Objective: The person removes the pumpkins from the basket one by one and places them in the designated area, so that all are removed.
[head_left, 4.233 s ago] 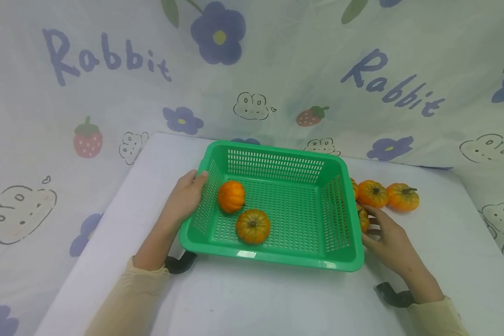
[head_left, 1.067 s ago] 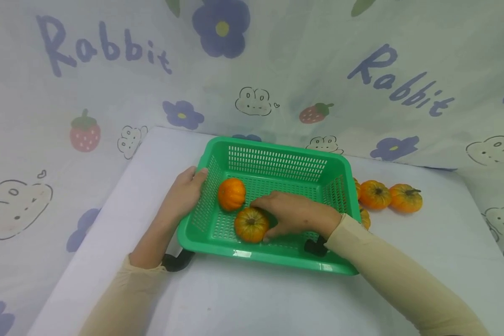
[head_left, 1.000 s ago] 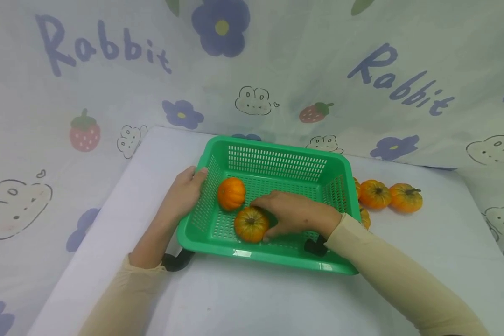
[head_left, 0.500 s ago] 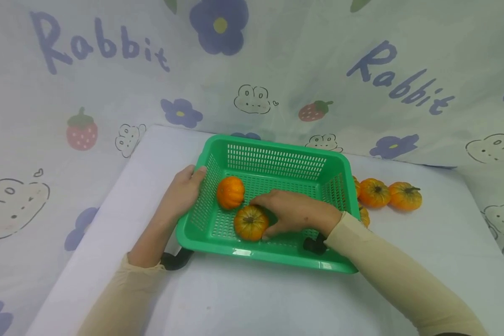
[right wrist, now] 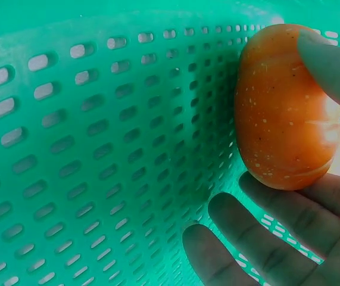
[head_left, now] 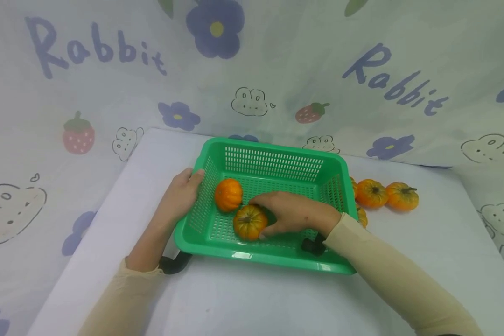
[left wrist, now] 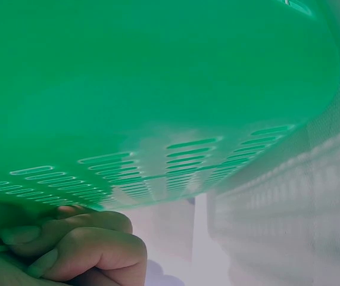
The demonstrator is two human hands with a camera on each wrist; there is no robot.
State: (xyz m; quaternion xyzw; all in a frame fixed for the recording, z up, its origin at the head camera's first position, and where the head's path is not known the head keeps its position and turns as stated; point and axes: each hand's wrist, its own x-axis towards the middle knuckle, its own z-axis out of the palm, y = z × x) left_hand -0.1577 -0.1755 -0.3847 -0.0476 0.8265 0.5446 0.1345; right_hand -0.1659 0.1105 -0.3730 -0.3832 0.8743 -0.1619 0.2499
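A green plastic basket (head_left: 252, 255) with slotted walls stands on the white table. Its left rim is gripped by my left hand (head_left: 180, 196), thumb on top; the left wrist view shows curled fingers (left wrist: 98, 253) under the rim. Inside lie two small pumpkins. The yellow-streaked pumpkin (head_left: 250, 222) touches the basket floor, and my right hand (head_left: 291, 211) holds it from the right side. In the right wrist view, the thumb lies on one side of this pumpkin (right wrist: 286, 113) and fingertips on the other. The plain orange pumpkin (head_left: 228, 195) rests beside it, near the left wall.
Several more pumpkins lie outside the basket's right wall, among them a round pumpkin (head_left: 371, 193), a stemmed pumpkin (head_left: 402, 197) and a partly hidden pumpkin (head_left: 362, 217). A patterned cloth (head_left: 277, 56) hangs behind the table (head_left: 243, 303).
About four seconds ago my right hand was at a pumpkin outside the right wall; now it holds the streaked pumpkin inside. Over the last second the hands stay put while the view shifts slightly.
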